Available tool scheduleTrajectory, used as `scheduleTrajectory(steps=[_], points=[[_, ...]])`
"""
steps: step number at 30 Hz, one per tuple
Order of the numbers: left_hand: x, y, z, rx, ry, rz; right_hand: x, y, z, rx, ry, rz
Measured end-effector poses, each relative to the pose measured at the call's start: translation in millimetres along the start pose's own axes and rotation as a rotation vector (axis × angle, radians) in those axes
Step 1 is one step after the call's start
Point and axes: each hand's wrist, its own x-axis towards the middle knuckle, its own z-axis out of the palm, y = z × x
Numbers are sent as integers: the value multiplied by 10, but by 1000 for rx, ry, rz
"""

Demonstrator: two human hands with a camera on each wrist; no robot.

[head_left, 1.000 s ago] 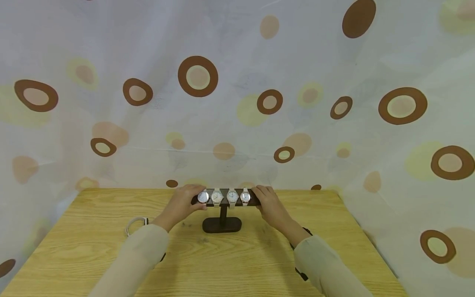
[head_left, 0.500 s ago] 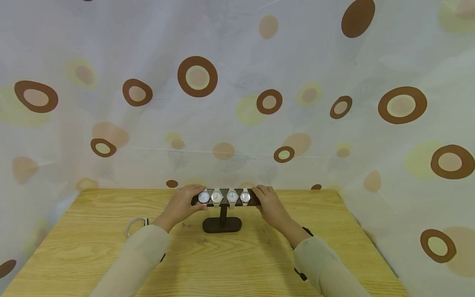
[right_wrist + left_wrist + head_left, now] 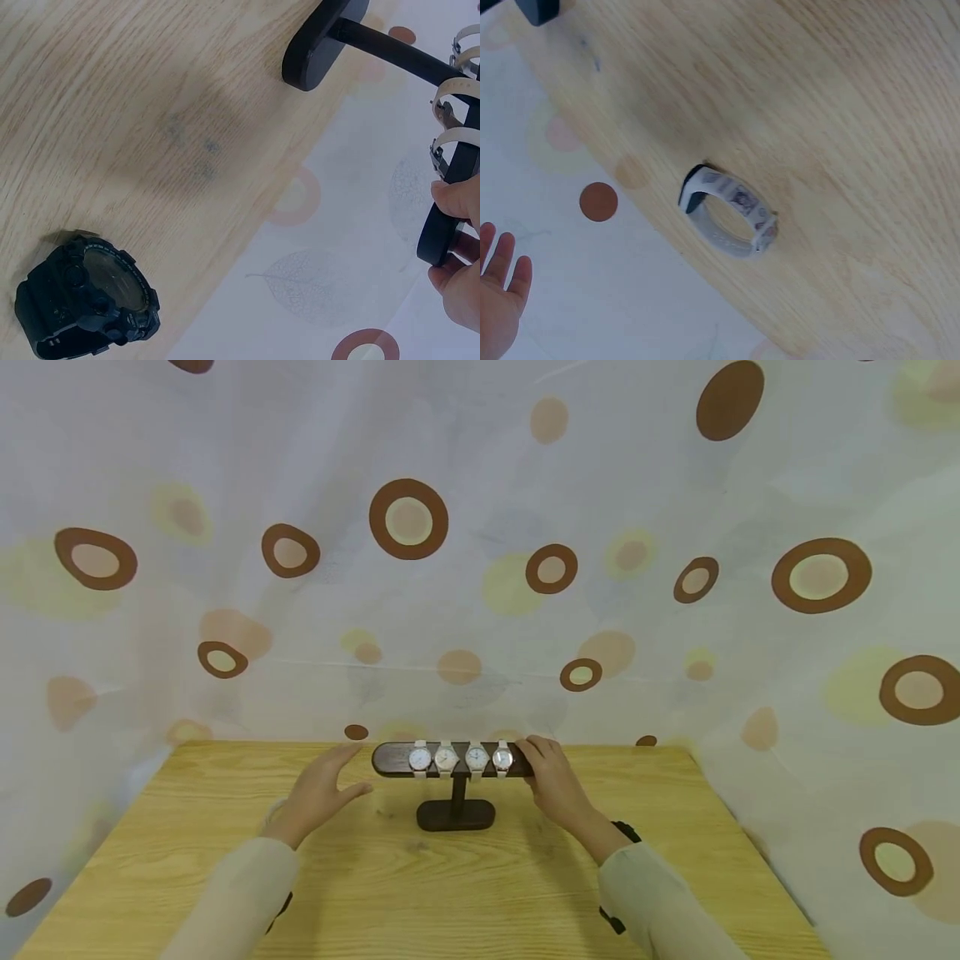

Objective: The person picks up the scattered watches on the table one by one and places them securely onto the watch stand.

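Note:
A dark watch stand (image 3: 390,760) stands upright at the back of the table, its crossbar carrying several watches with pale straps and round dials. With thumb and fingers my right hand (image 3: 557,785) grips the bar's right end; the right wrist view shows the hand (image 3: 465,289) pinching that end beside the last strap. My left hand (image 3: 318,795) is off the bar, left of its bare left end, fingers and thumb spread around nothing. Below it in the left wrist view lies a light patterned wristband (image 3: 742,196) with a black section, mostly hidden by the wrist in the head view.
A chunky black watch (image 3: 94,296) rests on the wooden table (image 3: 420,893) on the right hand's side. The stand's oval base (image 3: 456,815) sits near the back edge. A patterned sheet (image 3: 465,610) hangs close behind the table and along its sides.
My left hand has let go of the bar's left end and moved left, uncovering that end. The right hand keeps its hold. The head view has shifted slightly.

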Motion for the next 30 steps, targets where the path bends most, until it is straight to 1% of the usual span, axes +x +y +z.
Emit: scheduleTrajectory(steps=[4,7,14,16,19,22,24,27,30], points=[[-95,-101,-21,-23,-23,-84,-6,23,6,1,11,-3],[-146,-139,-37,-51,-28,-141,-13,34,12,5,26,-6],[-234,-174,-81,-79,-15,-187,-19,39,43,24,77,-37],[-259,-199,-73,-74,-21,-199,-27,45,54,31,88,-38],[-297,-244,-43,-62,-34,-223,-47,52,63,51,99,-15],[-342,-295,-14,-52,-49,-251,-71,52,63,107,110,30],[-377,-326,6,-54,-70,-282,-95,54,65,158,110,81],[-421,-375,36,-41,-96,-315,-150,65,81,236,102,189],[-460,-421,80,-37,-104,-339,-229,74,121,311,84,319]])
